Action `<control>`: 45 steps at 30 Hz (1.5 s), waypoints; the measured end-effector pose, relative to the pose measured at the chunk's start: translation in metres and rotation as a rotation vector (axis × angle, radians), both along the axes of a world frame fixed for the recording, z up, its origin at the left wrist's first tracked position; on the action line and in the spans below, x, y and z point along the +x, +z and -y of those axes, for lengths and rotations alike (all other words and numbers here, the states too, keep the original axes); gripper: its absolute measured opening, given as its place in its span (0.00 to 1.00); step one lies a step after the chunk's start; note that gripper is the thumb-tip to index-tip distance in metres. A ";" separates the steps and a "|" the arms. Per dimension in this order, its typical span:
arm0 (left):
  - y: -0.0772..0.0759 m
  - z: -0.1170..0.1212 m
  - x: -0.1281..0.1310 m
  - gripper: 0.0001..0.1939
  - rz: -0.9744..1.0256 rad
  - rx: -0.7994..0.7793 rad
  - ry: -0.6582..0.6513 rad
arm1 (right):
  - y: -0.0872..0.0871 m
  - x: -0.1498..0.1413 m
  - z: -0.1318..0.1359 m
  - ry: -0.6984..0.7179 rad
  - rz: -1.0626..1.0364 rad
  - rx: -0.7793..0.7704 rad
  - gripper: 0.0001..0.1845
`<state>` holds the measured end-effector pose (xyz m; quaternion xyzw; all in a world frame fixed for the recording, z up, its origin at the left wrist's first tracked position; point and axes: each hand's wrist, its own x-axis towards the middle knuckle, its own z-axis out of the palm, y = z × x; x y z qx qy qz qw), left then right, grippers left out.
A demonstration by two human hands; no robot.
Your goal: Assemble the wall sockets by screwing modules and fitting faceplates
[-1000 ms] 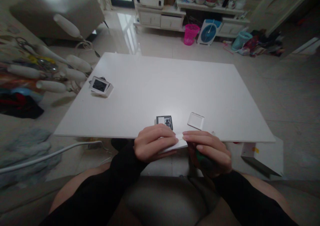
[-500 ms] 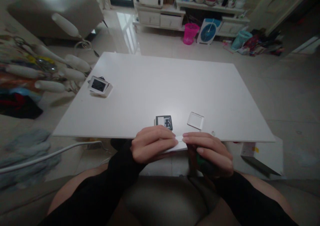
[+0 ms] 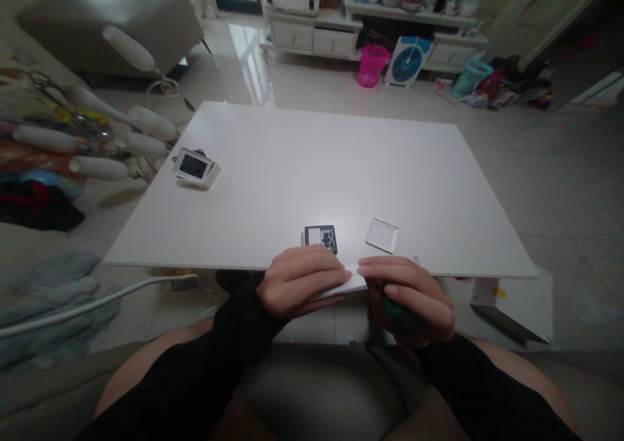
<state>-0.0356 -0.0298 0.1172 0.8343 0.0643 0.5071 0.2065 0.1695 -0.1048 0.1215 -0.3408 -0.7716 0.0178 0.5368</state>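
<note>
My left hand (image 3: 302, 282) is closed on a thin white panel (image 3: 355, 282), held at the table's near edge. The fingertips of my right hand (image 3: 414, 288) touch the panel's right end. Tucked in that same hand is a dark green-and-black tool handle (image 3: 398, 311); its working end is hidden by the fingers. Just beyond my left hand lies a small dark-framed square casing (image 3: 320, 236) with parts showing inside, partly covered by the hand. A white square frame-like cover (image 3: 382, 236) rests beyond my right hand.
On the white table (image 3: 316, 155), a stack of white boxes with a dark screen (image 3: 195, 166) sits at the left. A tiny round piece (image 3: 416, 260) lies near the front edge. White lamp arms (image 3: 151, 123) stand off the left side; an open box (image 3: 517, 304) is below right.
The white panel and my left hand have shifted very slightly to the right. My right hand stays nearly in place, and the things on the table are unmoved.
</note>
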 end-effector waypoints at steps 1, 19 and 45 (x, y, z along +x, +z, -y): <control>0.000 0.000 0.000 0.11 -0.005 0.003 0.000 | -0.001 0.000 0.000 0.000 0.002 -0.005 0.19; 0.001 -0.001 -0.001 0.10 -0.068 -0.051 -0.023 | -0.006 -0.001 -0.002 -0.011 -0.036 -0.002 0.15; 0.010 0.001 -0.005 0.07 -0.091 0.227 0.106 | 0.000 -0.003 -0.001 -0.100 0.142 0.018 0.09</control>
